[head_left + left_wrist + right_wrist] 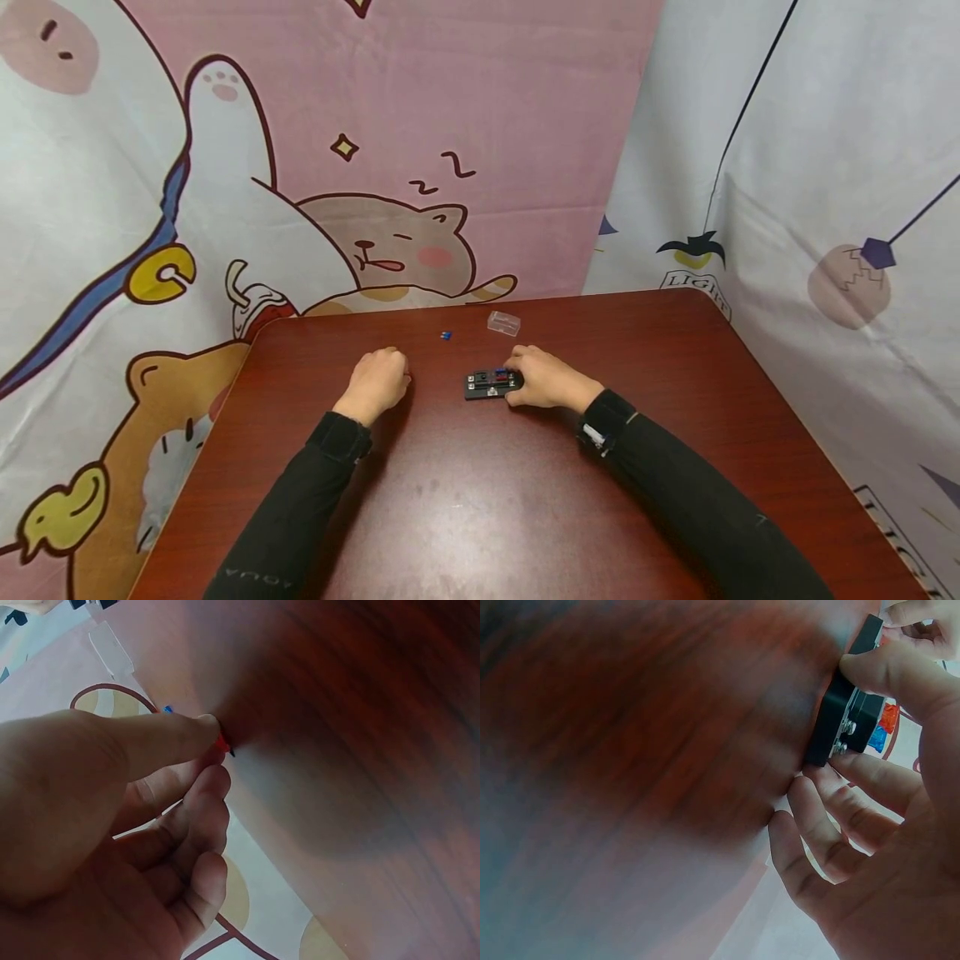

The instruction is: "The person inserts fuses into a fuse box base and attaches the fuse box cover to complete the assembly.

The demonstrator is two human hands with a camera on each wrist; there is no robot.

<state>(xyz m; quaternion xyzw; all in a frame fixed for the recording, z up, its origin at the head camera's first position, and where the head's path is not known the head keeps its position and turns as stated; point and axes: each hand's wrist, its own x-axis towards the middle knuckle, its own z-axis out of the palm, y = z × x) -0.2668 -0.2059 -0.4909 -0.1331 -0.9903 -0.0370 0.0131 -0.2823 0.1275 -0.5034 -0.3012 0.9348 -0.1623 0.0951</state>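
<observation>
A black fuse block point(491, 383) lies on the table, gripped at its right end between the thumb and fingers of my right hand point(551, 379). In the right wrist view, a red blade fuse point(889, 718) and a blue blade fuse point(877, 738) sit in the block, with metal screw terminals point(847, 727) along its side. To the left of the block, my left hand point(378, 382) pinches another red blade fuse point(223, 743) between thumb and index finger; its dark tip shows past the fingertips. The other left fingers are curled loosely.
Behind the hands lie a small blue fuse piece point(446, 336) and a clear plastic cover point(504, 323). The brown table point(465, 492) ends at a cloth backdrop point(525, 150) printed with cartoon animals.
</observation>
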